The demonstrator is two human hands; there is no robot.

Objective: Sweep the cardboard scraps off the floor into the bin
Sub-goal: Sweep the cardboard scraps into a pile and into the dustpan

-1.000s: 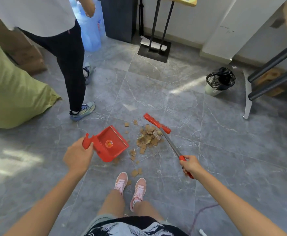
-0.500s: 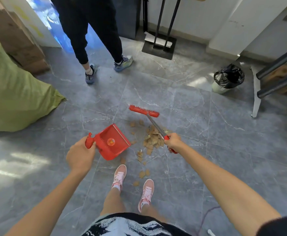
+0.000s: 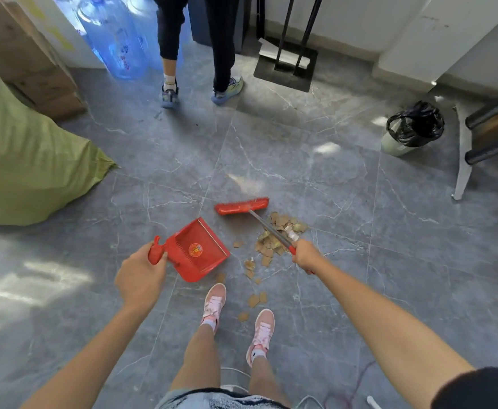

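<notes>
A pile of brown cardboard scraps (image 3: pixel 277 234) lies on the grey tiled floor, with loose scraps (image 3: pixel 253 299) trailing toward my pink shoes. My left hand (image 3: pixel 141 276) grips the handle of a red dustpan (image 3: pixel 197 249), which rests on the floor left of the pile with its mouth facing away and to the right. My right hand (image 3: pixel 305 255) holds the metal handle of a red broom; the broom head (image 3: pixel 242 205) rests beyond the pile, up and to its left. The bin (image 3: pixel 413 128), lined with a black bag, stands at the far right.
Another person's legs (image 3: pixel 194 48) stand at the far centre beside blue water jugs (image 3: pixel 115 36). A large green sack (image 3: pixel 26 154) and a cardboard box (image 3: pixel 35 60) fill the left. A black stand base (image 3: pixel 286 66) sits by the wall. A white-legged bench (image 3: pixel 463 160) is beside the bin.
My right hand slid up the broom handle and the broom head swung left, beyond the pile. The other person walked from the left toward the far centre. The dustpan barely shifted.
</notes>
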